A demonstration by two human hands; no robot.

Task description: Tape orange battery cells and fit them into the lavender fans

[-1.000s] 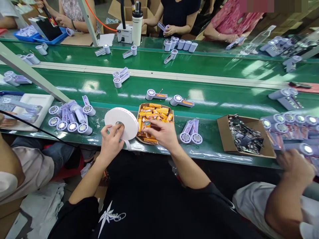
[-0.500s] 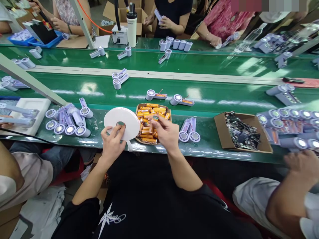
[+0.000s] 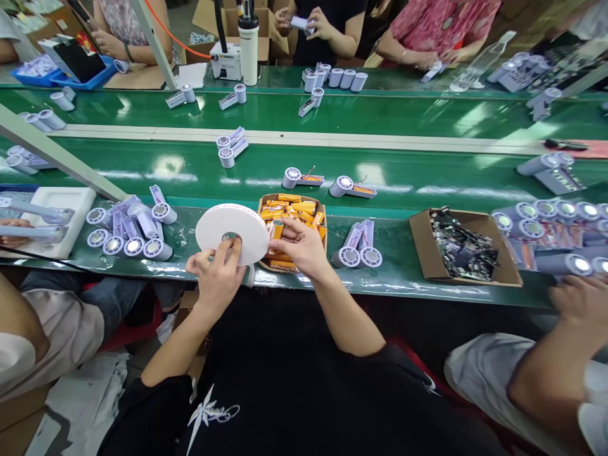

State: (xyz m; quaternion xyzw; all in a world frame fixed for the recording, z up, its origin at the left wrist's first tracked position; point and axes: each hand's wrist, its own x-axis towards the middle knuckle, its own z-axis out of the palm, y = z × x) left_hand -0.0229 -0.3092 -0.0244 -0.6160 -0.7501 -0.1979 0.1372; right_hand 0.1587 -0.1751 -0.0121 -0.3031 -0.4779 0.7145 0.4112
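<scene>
My left hand (image 3: 216, 275) grips a large white roll of tape (image 3: 216, 228), fingers at its centre hole and its flat side tilted toward me. A loose tape end (image 3: 251, 276) hangs at the roll's lower right. My right hand (image 3: 304, 247) pinches an orange-wrapped battery cell (image 3: 277, 229) upright, close to the roll's right edge. Under that hand stands a cardboard box (image 3: 325, 237) full of similar orange cells (image 3: 304, 207), partly covered by my fingers and the roll.
Pale purple fan-like housings (image 3: 133, 247) cluster at left, with two more (image 3: 360, 255) right of the cells. A carton of circuit boards (image 3: 420, 244) stands further right. Housings with wired cells (image 3: 349, 186) lie on the green conveyor (image 3: 180, 190). Co-workers sit on both sides and opposite.
My right hand has moved down and left toward the roll, and the orange cell now shows upright in its fingers. Housings on the near belt have shifted slightly right.
</scene>
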